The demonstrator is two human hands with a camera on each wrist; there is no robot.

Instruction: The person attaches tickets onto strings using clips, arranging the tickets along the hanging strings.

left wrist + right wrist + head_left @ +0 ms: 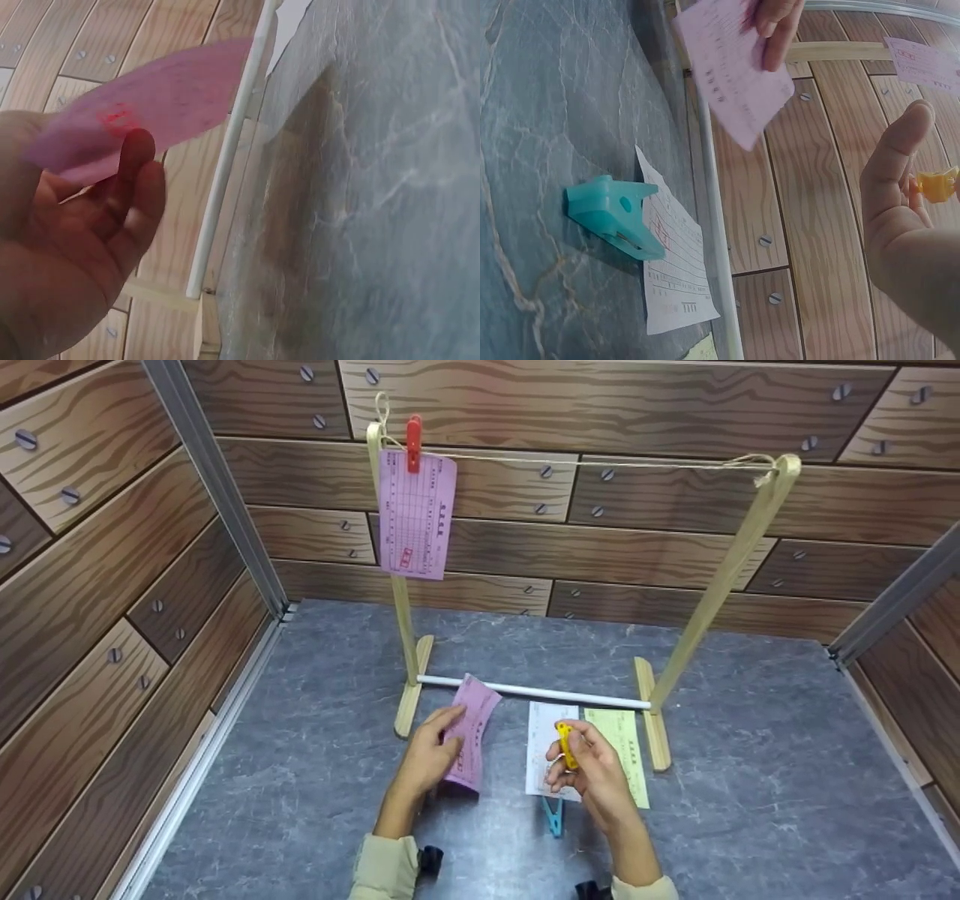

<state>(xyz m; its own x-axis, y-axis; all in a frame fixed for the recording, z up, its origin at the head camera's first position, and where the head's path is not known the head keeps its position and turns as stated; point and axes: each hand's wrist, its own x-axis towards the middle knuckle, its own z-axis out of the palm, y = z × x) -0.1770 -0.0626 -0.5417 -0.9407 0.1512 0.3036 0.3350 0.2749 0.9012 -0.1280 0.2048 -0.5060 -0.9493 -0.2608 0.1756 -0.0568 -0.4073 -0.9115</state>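
My left hand holds a pink paper slip between thumb and fingers, lifted above the table and bent along its length. In the left wrist view a red stamp shows on the slip near the thumb. My right hand pinches a yellow clothespin above a white slip and a yellow-green slip. Both slips lie flat on the table. A blue-green clothespin sits at the near edge of the white slip.
A wooden stand with posts and a white bottom rod carries a taut string. At its left end a red clothespin holds another pink slip. Wood-patterned panels enclose the grey table.
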